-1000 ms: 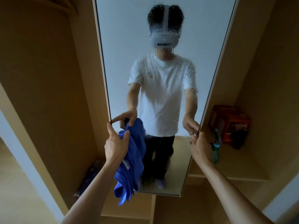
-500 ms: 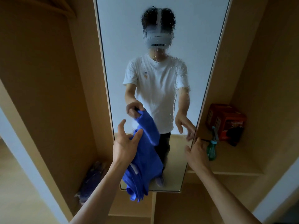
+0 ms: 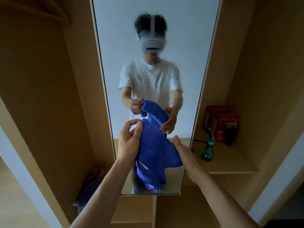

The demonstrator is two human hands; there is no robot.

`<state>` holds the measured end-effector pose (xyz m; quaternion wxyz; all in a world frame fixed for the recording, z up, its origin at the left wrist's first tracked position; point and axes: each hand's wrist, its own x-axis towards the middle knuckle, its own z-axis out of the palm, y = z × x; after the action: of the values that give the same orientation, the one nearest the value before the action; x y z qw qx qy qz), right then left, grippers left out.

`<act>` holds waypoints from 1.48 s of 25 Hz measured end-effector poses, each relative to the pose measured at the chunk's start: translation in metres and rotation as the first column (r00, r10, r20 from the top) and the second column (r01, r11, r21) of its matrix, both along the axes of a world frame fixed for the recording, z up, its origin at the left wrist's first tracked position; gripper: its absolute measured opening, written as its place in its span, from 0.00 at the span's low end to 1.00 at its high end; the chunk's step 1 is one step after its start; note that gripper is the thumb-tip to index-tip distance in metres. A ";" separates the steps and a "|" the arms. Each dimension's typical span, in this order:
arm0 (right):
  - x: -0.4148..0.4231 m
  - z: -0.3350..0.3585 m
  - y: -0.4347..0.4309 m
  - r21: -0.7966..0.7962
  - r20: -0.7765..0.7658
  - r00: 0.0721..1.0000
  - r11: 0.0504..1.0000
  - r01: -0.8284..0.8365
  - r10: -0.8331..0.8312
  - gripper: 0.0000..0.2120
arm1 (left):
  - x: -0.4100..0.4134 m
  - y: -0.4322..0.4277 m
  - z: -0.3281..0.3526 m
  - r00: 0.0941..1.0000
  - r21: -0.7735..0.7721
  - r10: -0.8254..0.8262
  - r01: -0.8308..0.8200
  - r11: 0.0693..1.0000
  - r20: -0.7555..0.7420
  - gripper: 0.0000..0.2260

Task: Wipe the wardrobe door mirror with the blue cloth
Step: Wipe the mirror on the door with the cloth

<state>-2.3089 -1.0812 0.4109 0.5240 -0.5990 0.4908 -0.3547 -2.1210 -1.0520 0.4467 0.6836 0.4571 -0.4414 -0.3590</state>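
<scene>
Blue terry cloth [image 3: 154,145] hangs bunched before the lower part of the tall, droplet-streaked wardrobe mirror [image 3: 148,38]; whether it touches the glass cannot be told; left hand [image 3: 128,142] pinches its upper left edge; right hand [image 3: 185,155], fingers straight, lies flat against its right side; green plastic spray bottle [image 3: 207,152] stands on the wooden shelf [image 3: 230,163], right of the mirror.

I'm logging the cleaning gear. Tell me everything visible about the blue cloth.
The blue cloth is bright blue, plush, towel-like fabric with a pale tag low down. It hangs bunched and folded in front of the mirror. The left hand pinches its upper left corner; the right hand lies flat against its right side.
</scene>
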 end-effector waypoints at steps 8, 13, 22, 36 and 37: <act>0.010 0.004 -0.006 -0.086 0.129 0.986 0.989 0.119 -0.107 0.24 | 0.026 -0.003 -0.007 0.994 0.097 -0.068 0.077 0.992 -0.087 0.09; 0.017 0.020 -0.015 -0.163 0.221 0.959 0.962 0.218 -0.180 0.13 | 0.051 -0.004 -0.011 0.945 0.337 -0.302 0.328 0.882 -0.129 0.30; 0.035 0.048 -0.014 -0.138 0.382 0.920 0.979 0.149 -0.086 0.26 | 0.070 -0.004 -0.004 0.809 0.139 -0.491 0.554 0.821 -0.324 0.16; 0.044 0.074 0.001 -0.146 0.568 0.801 0.981 -0.131 0.191 0.19 | 0.047 -0.002 0.042 0.886 0.075 -0.314 0.358 0.931 -0.342 0.25; 0.044 0.077 0.000 -0.160 0.592 0.773 0.973 -0.165 0.228 0.19 | 0.037 -0.005 0.048 0.901 0.126 -0.277 0.334 0.934 -0.334 0.25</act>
<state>-2.2647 -1.0816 0.4877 0.6574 -0.5268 0.2136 -0.4946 -2.0840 -1.0567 0.4948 0.6351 0.3795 -0.3603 -0.5682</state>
